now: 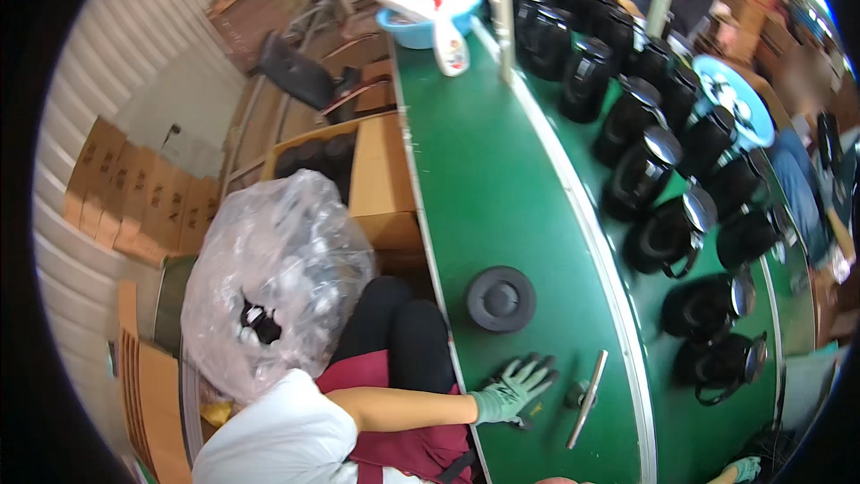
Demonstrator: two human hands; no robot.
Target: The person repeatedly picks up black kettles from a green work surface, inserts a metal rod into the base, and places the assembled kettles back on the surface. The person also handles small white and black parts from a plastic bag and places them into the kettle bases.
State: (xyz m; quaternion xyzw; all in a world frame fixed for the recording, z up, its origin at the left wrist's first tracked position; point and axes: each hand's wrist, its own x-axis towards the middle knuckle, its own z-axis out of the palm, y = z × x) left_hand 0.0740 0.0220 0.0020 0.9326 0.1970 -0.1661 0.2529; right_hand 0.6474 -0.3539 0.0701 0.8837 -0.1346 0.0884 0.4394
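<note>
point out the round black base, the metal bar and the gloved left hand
round black base [500, 298], head view, its raised centre
metal bar [587, 399], head view, mid-length
left hand [512, 387], head view, back of the glove

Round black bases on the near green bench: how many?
1: a round black base lies flat on the green bench, beyond the gloved left hand. Others may be hidden.

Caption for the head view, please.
Gloved left hand rests on a green workbench beside a round black base, rows of black kettles alongside.
</note>
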